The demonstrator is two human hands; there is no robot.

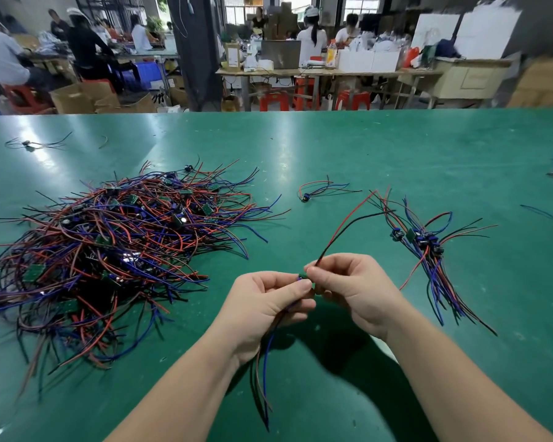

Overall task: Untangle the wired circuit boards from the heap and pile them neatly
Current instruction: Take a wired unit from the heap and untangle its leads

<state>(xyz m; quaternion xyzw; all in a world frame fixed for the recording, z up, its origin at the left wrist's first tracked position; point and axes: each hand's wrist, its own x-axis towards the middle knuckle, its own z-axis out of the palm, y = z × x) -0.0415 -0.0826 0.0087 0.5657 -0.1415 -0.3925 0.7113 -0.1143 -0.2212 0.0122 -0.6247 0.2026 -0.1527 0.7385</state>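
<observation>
- Left hand (pixel 268 301) and right hand (pixel 355 288) are raised just above the table (pixel 332 148), fingertips meeting at one small green circuit board (pixel 303 276).
- Left hand: fingers curled, thumb pressed on the board. It grips the blue and dark wires (pixel 265 362), which hang from under its palm towards the person.
- Right hand: pinches the red and black wires (pixel 348 228) right at the board. They arc up and away from the hands to the right.
- The board is mostly covered by fingertips; only a green edge and a purple part show.
- Heap (pixel 109 250): a big tangle of red, blue and black wires with green boards in it, on the table to the left of the left hand, not touching it.
- Pile (pixel 425 247): sorted boards bunched together with wires fanned out both ways, lying to the right of the right hand and a bit beyond it.
- Lone wired board (pixel 307 196) lies beyond both hands, between the heap and the pile, apart from both.
- Another loose wired piece (pixel 29 143) sits far beyond the heap, near the table's far left edge.
</observation>
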